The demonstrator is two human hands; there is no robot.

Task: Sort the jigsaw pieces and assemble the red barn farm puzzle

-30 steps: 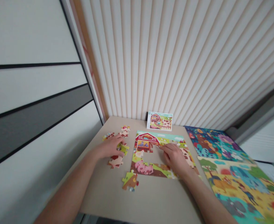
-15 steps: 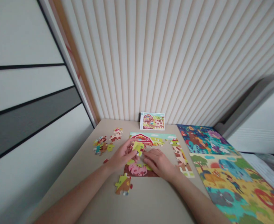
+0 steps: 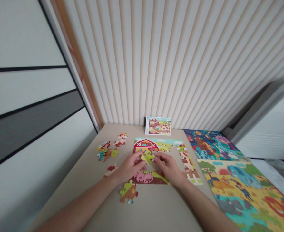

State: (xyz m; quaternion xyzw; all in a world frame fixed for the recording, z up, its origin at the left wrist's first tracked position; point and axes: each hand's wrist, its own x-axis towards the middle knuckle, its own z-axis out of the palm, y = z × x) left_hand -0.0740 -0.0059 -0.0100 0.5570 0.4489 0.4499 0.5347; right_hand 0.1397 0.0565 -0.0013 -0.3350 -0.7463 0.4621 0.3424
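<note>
A green jigsaw puzzle piece (image 3: 147, 157) is held over the middle of a partly assembled farm puzzle (image 3: 142, 140). My left hand (image 3: 131, 166) pinches its left side between thumb and fingers. At its right edge, the fingers of my right hand (image 3: 167, 166) close on the piece as well. Below the hands, the puzzle shows a pink pig (image 3: 143, 177) along the bottom edge. A barn runs along its top left and a cow part (image 3: 186, 161) down its right side. Part of the puzzle's middle is hidden by my hands.
Loose puzzle pieces (image 3: 107, 152) lie at the left, with another piece (image 3: 128, 192) near my left forearm. A picture card (image 3: 159, 126) stands against the pleated wall. Two more puzzles, one dark blue (image 3: 213, 144) and one yellow safari scene (image 3: 238, 190), lie at the right.
The green piece has shifted slightly right and down and turned in my fingers. My right hand has come up from the puzzle to the piece's right edge.
</note>
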